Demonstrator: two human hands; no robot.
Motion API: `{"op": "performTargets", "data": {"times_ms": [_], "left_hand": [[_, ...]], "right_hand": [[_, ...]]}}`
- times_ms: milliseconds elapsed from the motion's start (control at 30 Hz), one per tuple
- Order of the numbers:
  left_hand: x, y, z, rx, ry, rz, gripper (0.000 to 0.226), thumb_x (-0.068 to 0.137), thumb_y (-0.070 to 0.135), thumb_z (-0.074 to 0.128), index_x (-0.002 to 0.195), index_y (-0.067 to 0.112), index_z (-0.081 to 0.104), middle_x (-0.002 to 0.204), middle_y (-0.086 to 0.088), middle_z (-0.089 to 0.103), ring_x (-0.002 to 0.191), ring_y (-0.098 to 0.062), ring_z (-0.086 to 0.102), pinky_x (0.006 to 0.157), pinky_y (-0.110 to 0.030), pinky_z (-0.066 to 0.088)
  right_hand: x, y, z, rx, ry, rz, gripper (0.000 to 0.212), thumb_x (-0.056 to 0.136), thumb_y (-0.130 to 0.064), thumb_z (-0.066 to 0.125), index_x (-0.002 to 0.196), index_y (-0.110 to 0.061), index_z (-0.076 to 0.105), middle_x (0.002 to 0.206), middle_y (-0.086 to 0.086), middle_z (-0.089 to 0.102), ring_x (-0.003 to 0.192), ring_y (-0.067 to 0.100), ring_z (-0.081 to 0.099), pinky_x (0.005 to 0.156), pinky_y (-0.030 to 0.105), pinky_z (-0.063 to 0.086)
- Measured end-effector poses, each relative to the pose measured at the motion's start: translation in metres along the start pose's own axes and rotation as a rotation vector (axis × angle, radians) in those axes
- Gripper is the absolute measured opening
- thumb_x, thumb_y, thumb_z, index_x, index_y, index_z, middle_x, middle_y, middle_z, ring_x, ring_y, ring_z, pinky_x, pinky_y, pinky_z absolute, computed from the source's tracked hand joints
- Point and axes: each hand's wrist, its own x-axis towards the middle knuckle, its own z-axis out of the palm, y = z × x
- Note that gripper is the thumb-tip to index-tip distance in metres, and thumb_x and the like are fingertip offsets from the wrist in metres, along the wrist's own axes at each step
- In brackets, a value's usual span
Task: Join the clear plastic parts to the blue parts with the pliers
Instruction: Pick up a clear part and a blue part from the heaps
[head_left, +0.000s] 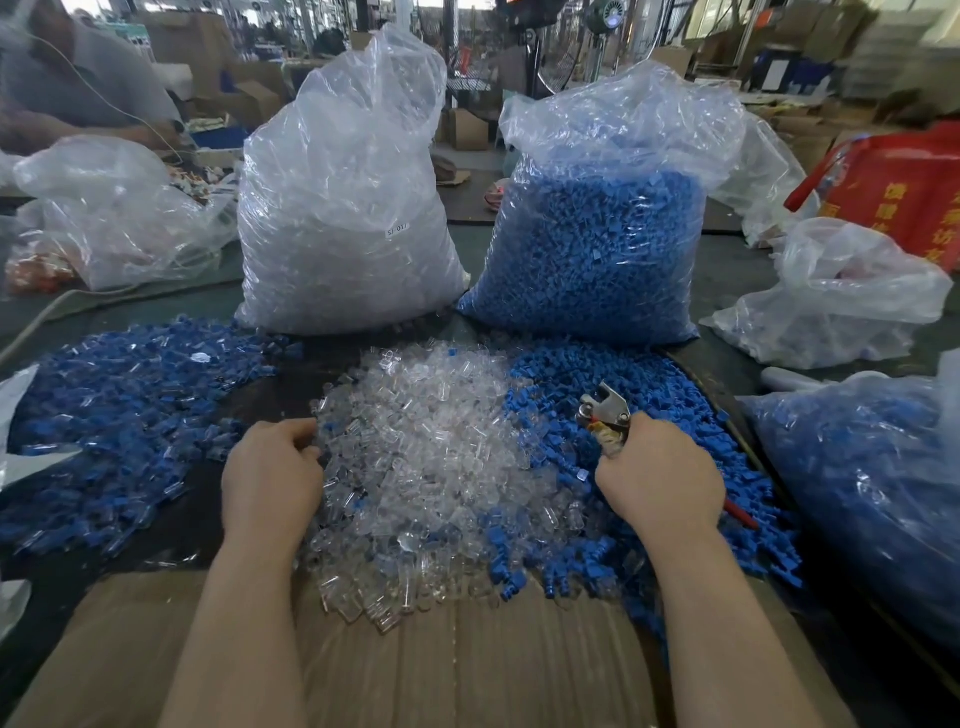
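A heap of clear plastic parts (436, 447) lies in the middle of the table. A heap of loose blue parts (670, 415) spreads to its right. On the left lies a pile of joined blue-and-clear pieces (130, 410). My right hand (660, 478) grips the pliers (605, 410), whose metal jaws point up and away over the blue heap; a red handle tip shows behind my wrist. My left hand (272, 475) rests at the left edge of the clear heap with its fingers curled into the parts; whether it holds one is hidden.
A tall bag of clear parts (337, 208) and a tall bag of blue parts (597, 234) stand behind the heaps. A bag of joined pieces (872, 493) sits at the right. Cardboard (467, 660) covers the near table. Another person sits at the far left.
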Motion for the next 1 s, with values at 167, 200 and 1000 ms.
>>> {"op": "performTargets", "data": {"times_ms": [167, 200, 1000], "left_hand": [[-0.003, 0.001, 0.001, -0.008, 0.056, -0.03, 0.018, 0.089, 0.013, 0.07, 0.107, 0.015, 0.073, 0.103, -0.008, 0.071, 0.089, -0.023, 0.059, 0.079, -0.037, 0.047], [-0.003, 0.002, 0.0, -0.009, 0.062, -0.033, 0.014, 0.089, 0.015, 0.07, 0.102, 0.015, 0.074, 0.101, -0.008, 0.072, 0.088, -0.023, 0.059, 0.077, -0.036, 0.046], [-0.05, 0.106, 0.011, -0.942, -0.343, -0.024, 0.011, 0.084, 0.004, 0.072, 0.091, 0.013, 0.069, 0.08, -0.002, 0.073, 0.068, -0.008, 0.068, 0.061, -0.014, 0.052]], "right_hand": [[-0.002, -0.002, 0.002, -0.001, -0.057, -0.039, 0.019, 0.09, -0.032, 0.059, 0.088, -0.019, 0.046, 0.085, 0.0, 0.046, 0.07, 0.024, 0.045, 0.055, 0.031, 0.031], [-0.002, -0.003, 0.002, -0.004, -0.059, -0.041, 0.019, 0.09, -0.032, 0.059, 0.088, -0.019, 0.046, 0.088, 0.0, 0.049, 0.071, 0.024, 0.046, 0.056, 0.031, 0.033], [0.01, -0.005, -0.008, 0.421, 0.05, -0.083, 0.016, 0.087, -0.038, 0.065, 0.084, -0.028, 0.052, 0.069, -0.014, 0.051, 0.061, 0.008, 0.045, 0.052, 0.029, 0.031]]}}
